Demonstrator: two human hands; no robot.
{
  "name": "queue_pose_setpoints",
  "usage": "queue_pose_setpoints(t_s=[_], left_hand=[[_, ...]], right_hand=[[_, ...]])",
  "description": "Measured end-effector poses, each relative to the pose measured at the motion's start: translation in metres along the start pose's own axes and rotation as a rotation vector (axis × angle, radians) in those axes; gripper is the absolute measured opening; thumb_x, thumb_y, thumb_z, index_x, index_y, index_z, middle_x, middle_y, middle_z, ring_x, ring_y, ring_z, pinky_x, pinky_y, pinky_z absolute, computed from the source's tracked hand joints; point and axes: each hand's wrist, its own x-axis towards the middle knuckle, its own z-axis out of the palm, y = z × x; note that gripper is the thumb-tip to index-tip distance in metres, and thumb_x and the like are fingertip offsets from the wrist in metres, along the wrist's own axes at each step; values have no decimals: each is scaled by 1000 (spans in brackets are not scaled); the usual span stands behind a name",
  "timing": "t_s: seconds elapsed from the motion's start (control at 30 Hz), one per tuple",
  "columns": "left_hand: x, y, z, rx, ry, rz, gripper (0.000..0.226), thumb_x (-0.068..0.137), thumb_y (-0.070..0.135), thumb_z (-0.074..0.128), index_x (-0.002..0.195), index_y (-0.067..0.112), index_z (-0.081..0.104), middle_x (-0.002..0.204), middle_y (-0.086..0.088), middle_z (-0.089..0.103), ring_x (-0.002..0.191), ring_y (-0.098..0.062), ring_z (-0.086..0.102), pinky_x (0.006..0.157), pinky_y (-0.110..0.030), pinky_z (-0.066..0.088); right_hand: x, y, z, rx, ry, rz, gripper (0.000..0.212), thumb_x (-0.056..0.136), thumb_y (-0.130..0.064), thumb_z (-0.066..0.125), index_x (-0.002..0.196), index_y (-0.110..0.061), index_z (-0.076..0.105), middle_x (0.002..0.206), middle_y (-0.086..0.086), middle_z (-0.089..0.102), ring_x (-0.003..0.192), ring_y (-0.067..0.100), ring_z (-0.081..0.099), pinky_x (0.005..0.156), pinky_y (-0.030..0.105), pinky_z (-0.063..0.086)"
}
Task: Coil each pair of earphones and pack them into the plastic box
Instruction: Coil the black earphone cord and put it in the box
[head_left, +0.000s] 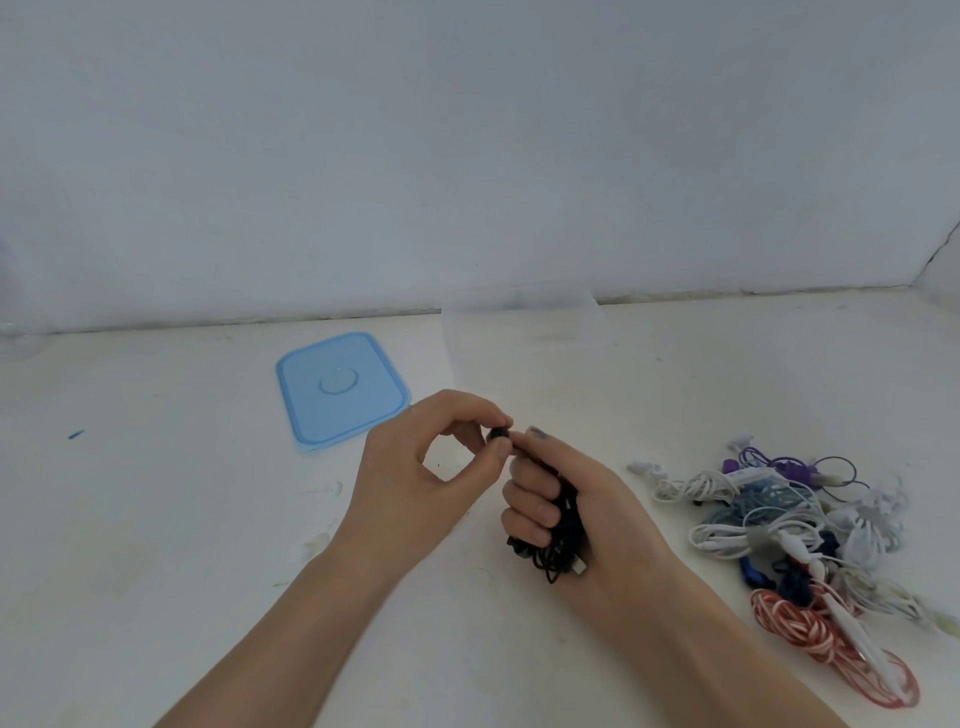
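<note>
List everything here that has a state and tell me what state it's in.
Plastic box: open, lid off, looks empty.
Blue lid: lying flat beside the box.
Black earphones: bundled in the right hand.
Left hand: pinching a black earbud.
Earphone pile: tangled, loose on the table.

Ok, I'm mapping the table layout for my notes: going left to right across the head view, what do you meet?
Blue lid → left hand pinching an earbud → right hand gripping the black earphones → pile of tangled earphones. The clear plastic box stands farther back, above the hands, so I leave it out of the order.
</note>
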Motion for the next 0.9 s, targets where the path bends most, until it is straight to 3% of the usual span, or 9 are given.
queue_pose_setpoints(t_s=[0.07,0.17,0.3,0.4,0.5,0.57,0.63,0.73,0.9], left_hand=[[1,-1,-3,62,-18,-25,19,83,20,74,100,29,71,88,11,71,86,-14,69,82,-17,48],[1,-2,-8,94,-31,-68,23,85,24,74,106,31,69,94,12,71,89,-15,68,84,-16,48],[4,-6,-14,57,60,-184,19,90,16,73,102,29,67,96,18,71,83,-13,65,74,-32,55],[5,-7,-15,67,75,-195,16,90,14,73,92,27,65,82,13,67,75,-14,61,69,-29,52],[0,-4,-13,125,-46,-112,16,88,18,74,84,26,61,71,8,59,68,-16,54,62,-18,43],[-3,-4,-8,185,-155,-80,12,87,36,71,88,32,59,75,11,59,69,-15,54,60,-14,39],[-5,-5,-4,237,-229,-53,14,84,51,63,93,42,56,83,13,58,72,-14,54,62,-14,39],[-6,-3,-2,217,-292,-36,24,79,54,65,96,62,50,89,13,58,76,-14,54,65,-17,41],[-8,0,-1,184,-340,-83,36,69,50,77,93,47,51,97,22,63,77,-13,56,69,-28,50]], right_hand=[[2,-2,-1,-11,26,-4,21,97,-22,56,87,-9,69,63,-2,36,49,10,27,44,23,24],[6,-6,-4,-19,38,-23,25,97,-20,55,110,-3,69,66,0,48,50,11,32,44,23,28],[7,-12,-11,-10,67,-46,27,97,-20,56,115,-3,67,73,2,52,51,12,35,44,23,30],[7,-16,-11,8,100,-57,28,92,-21,62,113,-3,65,75,4,56,52,14,39,45,24,32],[6,-17,-7,-19,118,-69,65,67,-28,72,124,1,60,78,7,63,56,15,44,49,26,36],[6,-17,-7,-40,116,-65,79,61,-33,71,131,3,57,87,10,68,61,17,48,55,28,39],[5,-17,-8,-44,100,-48,66,75,-33,66,131,1,59,97,12,69,69,19,53,64,31,43],[6,-15,-11,-44,90,-19,52,92,-34,54,130,1,60,99,11,69,80,22,58,71,36,45],[6,-15,-10,-43,59,-28,53,94,-35,52,133,1,56,106,12,68,89,26,61,76,37,46]])
